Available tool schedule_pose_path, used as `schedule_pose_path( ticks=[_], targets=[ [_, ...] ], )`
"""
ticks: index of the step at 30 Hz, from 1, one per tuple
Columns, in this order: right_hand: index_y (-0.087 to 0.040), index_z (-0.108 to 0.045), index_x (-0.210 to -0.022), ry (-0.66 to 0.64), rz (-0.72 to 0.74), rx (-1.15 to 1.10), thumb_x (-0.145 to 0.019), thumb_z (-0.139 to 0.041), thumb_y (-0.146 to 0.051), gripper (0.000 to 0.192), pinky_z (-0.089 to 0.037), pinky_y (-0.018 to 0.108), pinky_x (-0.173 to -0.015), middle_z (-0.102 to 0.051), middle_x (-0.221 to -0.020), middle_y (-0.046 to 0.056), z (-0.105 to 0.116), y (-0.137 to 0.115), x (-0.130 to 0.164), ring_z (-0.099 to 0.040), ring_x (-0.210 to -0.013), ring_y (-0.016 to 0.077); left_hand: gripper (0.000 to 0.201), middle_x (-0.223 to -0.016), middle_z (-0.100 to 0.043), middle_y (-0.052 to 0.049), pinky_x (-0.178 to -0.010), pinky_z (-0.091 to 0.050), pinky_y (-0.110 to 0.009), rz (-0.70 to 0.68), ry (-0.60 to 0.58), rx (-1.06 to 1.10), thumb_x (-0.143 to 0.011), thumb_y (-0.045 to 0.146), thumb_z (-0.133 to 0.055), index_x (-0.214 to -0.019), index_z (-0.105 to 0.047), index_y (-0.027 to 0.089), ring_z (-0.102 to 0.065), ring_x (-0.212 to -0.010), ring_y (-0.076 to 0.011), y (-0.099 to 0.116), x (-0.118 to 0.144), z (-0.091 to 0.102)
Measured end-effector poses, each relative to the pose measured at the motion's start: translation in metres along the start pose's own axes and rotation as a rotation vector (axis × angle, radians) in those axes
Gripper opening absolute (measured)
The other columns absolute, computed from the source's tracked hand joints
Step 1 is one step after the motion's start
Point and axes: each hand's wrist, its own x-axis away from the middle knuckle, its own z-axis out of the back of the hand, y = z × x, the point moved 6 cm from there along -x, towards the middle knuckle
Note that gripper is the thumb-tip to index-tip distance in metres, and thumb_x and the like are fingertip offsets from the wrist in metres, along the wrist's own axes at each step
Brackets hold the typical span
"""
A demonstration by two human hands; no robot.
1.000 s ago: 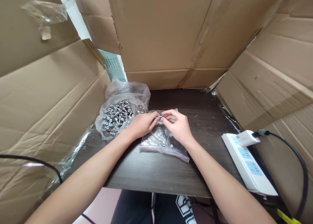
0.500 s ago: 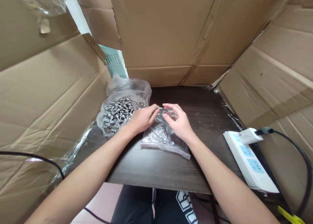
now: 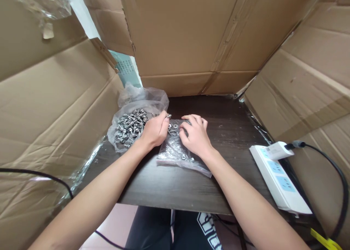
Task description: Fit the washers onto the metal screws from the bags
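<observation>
1. L hand (image 3: 156, 130): we've got thumb & forefinger pinching a small silver metal bolt (image 3: 169, 116), one end poking out past the fingertips, just right of the bulging bag & above the far L corner of the flat one.
2. R hand (image 3: 194, 136): fingers curled over the R part of the flat bag; we can't tell if anything's in the grip, as the fingers hide it.
3. Bolt handling: prob. light, rigid, hard to break; smooth metal, so we'd expect it to slip or roll btwn fingertips. Best hold, we reckon: thumb + forefinger across the shank, one end left free.
4. Flat silver ring-shaped metal washers (image 3: 175, 126) lie at the far end of the flat bag, btwn our hands, w/ other small metal bits. Thin & stiff, we'd guess; awkward to lift off film, so take them by the rim w/ a fingernail or tip.
5. Flat clear plastic bag w/ pinkish edge strip (image 3: 183, 166): lies on the dark brown wood-look counter (image 3: 226, 137). Looks soft, slick, crinkly; might slide if dragged, so we'd hold it at a corner. Small nut-like bits show near the strip; in or on the bag, can't tell.
6. Bulging translucent plastic bag (image 3: 153, 94), L of our L hand, gapes around a heap of silver metal bolts (image 3: 131, 125). Prob. heavy as a lot, film thin & tearable: we'd support it from below, not tug the rim.
</observation>
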Motion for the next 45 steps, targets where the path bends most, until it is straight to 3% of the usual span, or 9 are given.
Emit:
schedule_pose_path(
  ticks=[3,9,14,18,21,26,33,45],
  targets=[
    [-0.02,-0.075,-0.095,0.025,-0.003,-0.053,-0.084,-0.059,-0.013,0.02,-0.036,0.051,-0.105,-0.07,-0.122,0.011,0.007,0.005,0.0,-0.053,-0.122,0.031,0.022,-0.085,-0.069,-0.008,-0.07,-0.044,-0.034,-0.013,-0.028,0.031,-0.102,0.027,-0.033,-0.101,-0.054,0.02,-0.067,-0.078,-0.0262,-0.001,0.0,-0.004],
    [-0.021,-0.078,-0.095,-0.164,0.041,-0.032,-0.086,-0.059,-0.015,0.021,-0.04,0.045,-0.09,-0.072,-0.102,0.008,0.004,0.011,0.004,-0.057,-0.104,0.0282,0.024,-0.107,-0.072,-0.009,-0.08,-0.049,-0.033,-0.133,-0.089,0.065,-0.103,0.027,-0.038,-0.116,-0.058,0.021,-0.069,-0.094,-0.0242,0.001,0.0,-0.014],
    [-0.021,-0.076,-0.095,-0.243,0.074,-0.024,-0.088,-0.061,-0.017,0.017,-0.039,0.045,-0.091,-0.073,-0.099,0.008,0.0,0.007,0.004,-0.057,-0.102,0.0285,0.024,-0.097,-0.072,-0.006,-0.075,-0.047,-0.03,-0.173,-0.131,0.031,-0.106,0.034,-0.041,-0.108,-0.061,0.022,-0.068,-0.087,-0.022,0.003,0.002,-0.018],
    [-0.02,-0.069,-0.086,-0.18,0.054,-0.096,-0.084,-0.062,-0.013,0.009,-0.042,0.044,-0.09,-0.073,-0.094,0.006,0.001,0.008,0.002,-0.058,-0.099,0.027,0.03,-0.084,-0.07,-0.004,-0.067,-0.043,-0.029,-0.14,-0.193,-0.026,-0.107,0.038,-0.038,-0.095,-0.061,0.022,-0.067,-0.077,-0.0222,0.004,0.004,-0.019],
    [-0.02,-0.066,-0.083,-0.038,0.01,-0.266,-0.084,-0.061,-0.013,0.009,-0.048,0.04,-0.085,-0.072,-0.087,0.005,0.008,0.01,0.0,-0.062,-0.087,0.0226,0.034,-0.084,-0.07,-0.005,-0.068,-0.043,-0.03,-0.179,-0.222,-0.013,-0.107,0.036,-0.034,-0.089,-0.059,0.021,-0.066,-0.077,-0.0219,0.007,0.005,-0.02],
    [-0.021,-0.069,-0.086,0.152,-0.14,-0.601,-0.084,-0.065,-0.022,0.004,-0.057,0.032,-0.07,-0.069,-0.082,0.003,0.017,0.016,0.0,-0.066,-0.073,0.0174,0.025,-0.094,-0.071,-0.006,-0.073,-0.046,-0.032,-0.222,-0.256,0.046,-0.106,0.035,-0.04,-0.101,-0.06,0.021,-0.067,-0.082,-0.0227,0.01,0.007,-0.024],
    [-0.02,-0.073,-0.089,0.134,-0.122,-0.697,-0.084,-0.067,-0.024,0.008,-0.063,0.031,-0.075,-0.069,-0.087,0.004,0.012,0.013,0.001,-0.071,-0.076,0.0163,0.025,-0.097,-0.07,-0.006,-0.075,-0.048,-0.031,-0.229,-0.252,0.095,-0.106,0.035,-0.039,-0.103,-0.059,0.021,-0.067,-0.085,-0.0218,0.011,0.008,-0.026],
    [-0.021,-0.079,-0.093,0.154,-0.101,-0.846,-0.086,-0.071,-0.026,0.012,-0.066,0.036,-0.086,-0.07,-0.105,0.007,0.011,0.01,0.002,-0.074,-0.088,0.0176,0.028,-0.082,-0.061,-0.004,-0.069,-0.042,-0.033,-0.23,-0.264,0.087,-0.107,0.035,-0.029,-0.088,-0.046,0.022,-0.059,-0.072,-0.0215,0.015,0.009,-0.024]
  ],
)
